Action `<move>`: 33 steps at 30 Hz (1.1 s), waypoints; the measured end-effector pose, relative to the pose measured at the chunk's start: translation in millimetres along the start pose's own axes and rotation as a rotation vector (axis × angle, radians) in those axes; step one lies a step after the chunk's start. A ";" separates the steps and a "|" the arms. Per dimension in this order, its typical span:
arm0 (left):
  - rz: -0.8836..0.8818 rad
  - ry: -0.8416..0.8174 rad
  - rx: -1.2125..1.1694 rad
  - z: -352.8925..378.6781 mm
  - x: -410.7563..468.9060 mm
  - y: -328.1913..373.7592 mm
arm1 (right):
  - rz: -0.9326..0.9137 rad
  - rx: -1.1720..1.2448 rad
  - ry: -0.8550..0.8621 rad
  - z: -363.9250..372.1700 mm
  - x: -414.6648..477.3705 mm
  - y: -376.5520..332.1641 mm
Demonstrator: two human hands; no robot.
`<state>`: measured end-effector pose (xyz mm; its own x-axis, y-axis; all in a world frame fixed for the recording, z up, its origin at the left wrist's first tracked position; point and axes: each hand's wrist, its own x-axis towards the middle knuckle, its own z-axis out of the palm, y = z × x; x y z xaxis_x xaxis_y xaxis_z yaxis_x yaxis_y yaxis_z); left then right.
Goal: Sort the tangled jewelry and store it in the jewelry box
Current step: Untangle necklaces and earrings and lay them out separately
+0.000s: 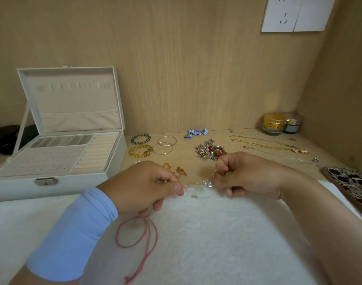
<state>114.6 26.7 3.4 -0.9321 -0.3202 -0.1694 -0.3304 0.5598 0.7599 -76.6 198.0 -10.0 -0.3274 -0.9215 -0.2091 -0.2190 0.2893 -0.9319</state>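
The thin silver chain (pixel 196 186) is stretched between the two hands, just above the far edge of the white fluffy cloth (pixel 227 247). Its long axis runs left to right, almost level. A small shiny clump sits at its right end, and from there a fine strand rises up to the right fingers. Whether that clump is a pendant or a knot is too small to tell.

The left hand (pixel 147 186) pinches the chain's left end between thumb and forefinger. Its lower fingers are curled, and a red cord (pixel 135 233) hangs from under them in a loop that trails toward the near edge of the cloth. The right hand (pixel 243 177) pinches the fine strand with its fingers bent in.

Sorting looks well advanced. On the wooden top beyond the hands the pieces lie in separate groups:
- gold rings (pixel 176 170) just beyond the left hand
- bead bracelets (pixel 140 145) and silver bangles (pixel 165 145) beside the box
- a blue bead piece (pixel 195 133) farther back
- a mixed pile of small pieces (pixel 211 151) near the right hand
- gold necklaces (pixel 264 144) laid out long to the right

Storing seems not yet begun. The jewelry box (pixel 52 182) stands open at the left, and its compartments show nothing inside. The chain and the cord remain to be freed and laid out, and then every group has to go into the box.
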 end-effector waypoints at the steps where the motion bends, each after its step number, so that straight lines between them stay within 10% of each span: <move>1: -0.004 0.053 0.020 0.7 -1.7 1.2 | 0.023 -0.035 -0.033 0.6 -0.2 0.7; 19: 0.072 0.118 0.638 13.0 -19.2 9.2 | 0.044 -0.178 0.060 10.2 -3.3 -8.5; 33: 0.122 0.118 0.015 44.9 30.3 3.5 | -0.085 -0.166 0.212 8.8 0.1 -9.7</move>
<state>78.6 53.2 -27.2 -0.9417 -0.3364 -0.0011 -0.2192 0.6111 0.7606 -66.5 192.9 -3.5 -0.4826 -0.8745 -0.0488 -0.3963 0.2677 -0.8782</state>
